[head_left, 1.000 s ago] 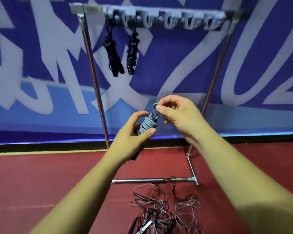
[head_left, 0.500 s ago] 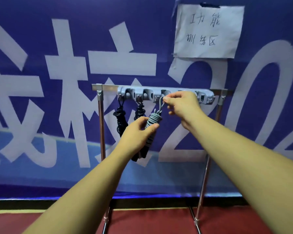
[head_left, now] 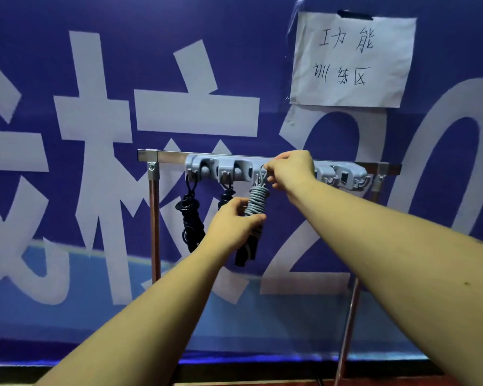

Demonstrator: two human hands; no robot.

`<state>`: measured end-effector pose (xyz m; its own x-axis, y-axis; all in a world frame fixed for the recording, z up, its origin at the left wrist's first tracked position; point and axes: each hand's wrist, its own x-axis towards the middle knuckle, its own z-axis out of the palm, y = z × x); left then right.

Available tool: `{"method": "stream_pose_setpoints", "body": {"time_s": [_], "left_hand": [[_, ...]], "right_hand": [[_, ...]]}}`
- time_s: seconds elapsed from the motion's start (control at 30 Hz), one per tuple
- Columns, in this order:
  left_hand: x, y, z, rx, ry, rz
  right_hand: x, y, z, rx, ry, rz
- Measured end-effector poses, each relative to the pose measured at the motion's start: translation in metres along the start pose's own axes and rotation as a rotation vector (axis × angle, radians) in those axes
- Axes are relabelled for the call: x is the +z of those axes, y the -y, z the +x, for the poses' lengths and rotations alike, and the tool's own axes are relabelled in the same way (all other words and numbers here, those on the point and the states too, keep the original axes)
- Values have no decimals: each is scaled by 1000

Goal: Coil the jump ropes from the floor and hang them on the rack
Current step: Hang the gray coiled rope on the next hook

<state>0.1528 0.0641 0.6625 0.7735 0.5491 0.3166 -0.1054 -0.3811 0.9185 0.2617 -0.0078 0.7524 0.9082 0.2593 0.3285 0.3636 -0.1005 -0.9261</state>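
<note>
My two bare forearms reach up from the bottom of the view. My left hand curls round the lower part of the grey coiled jump rope, thumb across its front, with dark handles sticking out below my palm. My right hand pinches the rope's top loop right at the grey hook strip on the rack — whether the loop sits on a hook, I cannot tell. Just left of it hang two black coiled ropes, one partly behind my left hand. The rack's copper-coloured legs stand in front of a blue banner with large white lettering — a creased paper sheet with handwritten characters is taped on it, upper right. A dark strip runs along the banner's foot
</note>
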Motion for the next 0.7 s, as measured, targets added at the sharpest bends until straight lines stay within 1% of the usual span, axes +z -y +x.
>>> {"method": "stream_pose_setpoints", "body": {"time_s": [0.13, 0.23, 0.27, 0.33, 0.37, 0.43, 0.5, 0.6, 0.7], "left_hand": [[4, 7, 12, -21, -10, 40], [3, 17, 20, -72, -28, 60], [3, 22, 21, -86, -26, 53], [4, 34, 19, -98, -22, 61], [5, 40, 18, -95, -16, 77], [7, 52, 13, -86, 1, 92], [8, 64, 5, -90, 7, 113], [12, 94, -11, -131, 47, 226], [18, 141, -34, -209, 102, 396]], "right_hand": [[14, -12, 15, 100, -3, 82], [21, -22, 29, 185, 19, 186], [21, -28, 33, 192, 38, 162], [19, -42, 33, 165, 61, 46], [16, -48, 28, 118, 56, -60], [10, -65, 10, -58, 31, -345], [3, -87, -19, -140, 78, -524], [-1, -147, -54, -161, 207, -674], [-2, -219, -90, -60, 324, -813]]}}
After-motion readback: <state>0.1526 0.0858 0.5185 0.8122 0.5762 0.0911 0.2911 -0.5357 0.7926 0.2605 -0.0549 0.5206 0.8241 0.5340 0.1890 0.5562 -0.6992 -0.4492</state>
